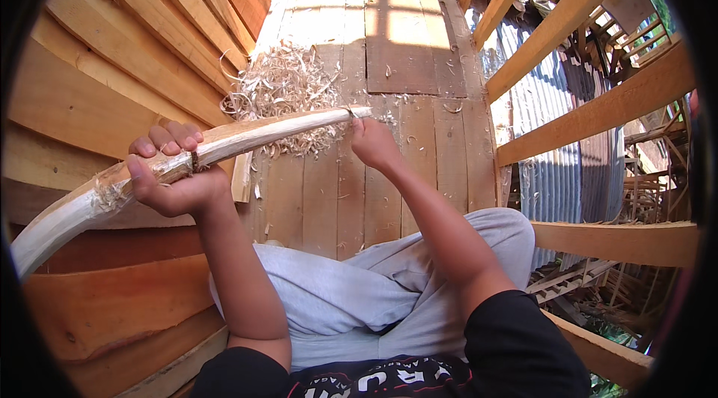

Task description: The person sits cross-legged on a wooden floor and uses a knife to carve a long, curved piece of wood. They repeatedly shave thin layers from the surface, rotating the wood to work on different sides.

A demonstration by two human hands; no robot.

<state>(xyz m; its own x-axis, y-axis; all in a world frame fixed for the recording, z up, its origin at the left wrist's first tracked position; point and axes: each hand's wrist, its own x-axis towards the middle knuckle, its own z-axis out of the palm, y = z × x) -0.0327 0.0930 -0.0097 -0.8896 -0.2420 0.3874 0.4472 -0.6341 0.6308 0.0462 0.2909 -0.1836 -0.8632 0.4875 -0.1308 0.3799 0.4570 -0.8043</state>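
A long pale pole (262,132), brownish along its upper side and whitish below, reaches from the lower left to a thin end near the middle. My left hand (176,181) is wrapped round its thicker part, fingers over the top. Beside those fingers a dark tie (194,161) circles the pole, and frayed fibres (111,194) stick out further left. My right hand (372,142) is closed just under the thin end, where another dark tie (349,111) goes round. What its fingers pinch there is hidden.
Curly wood shavings (288,87) lie heaped on the plank floor (321,203) beyond the pole. Stacked boards (112,39) line the left side. A wooden railing (591,125) runs along the right, with corrugated metal sheets (550,181) below. My crossed legs (336,289) are in front.
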